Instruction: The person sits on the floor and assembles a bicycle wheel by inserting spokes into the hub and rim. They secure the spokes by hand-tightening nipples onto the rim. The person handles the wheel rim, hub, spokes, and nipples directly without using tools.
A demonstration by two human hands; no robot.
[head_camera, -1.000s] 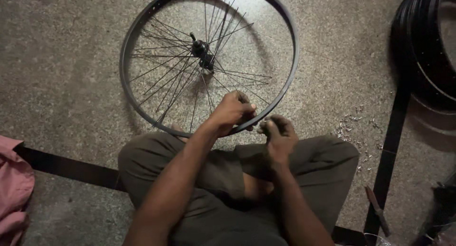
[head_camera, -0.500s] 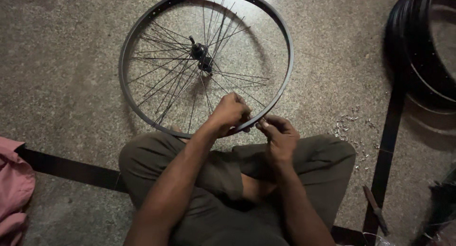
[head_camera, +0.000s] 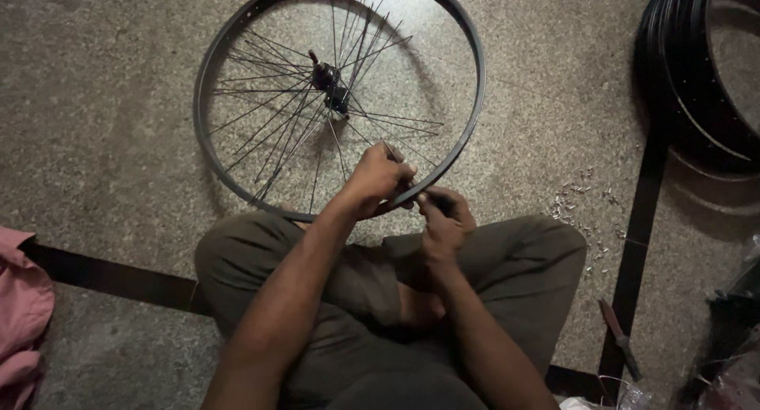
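1 thin metal bicycle wheel rim (head_camera: 237, 62) rests on the speckled floor against the knees, many wire spokes (head_camera: 269, 109) meeting 1 hub (head_camera: 328, 81). The 2 hands work together: left hand (head_camera: 380, 180) pinches a spoke, right hand (head_camera: 445, 224) fingers pressed at the rim.

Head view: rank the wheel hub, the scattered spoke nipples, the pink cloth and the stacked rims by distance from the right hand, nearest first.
From the right hand, at the rim's near edge:
1. Wheel hub, up and left, inside the wheel.
2. Scattered spoke nipples, on the floor to the right; too close to call against the hub.
3. Stacked rims, top right corner.
4. Pink cloth, far left edge.
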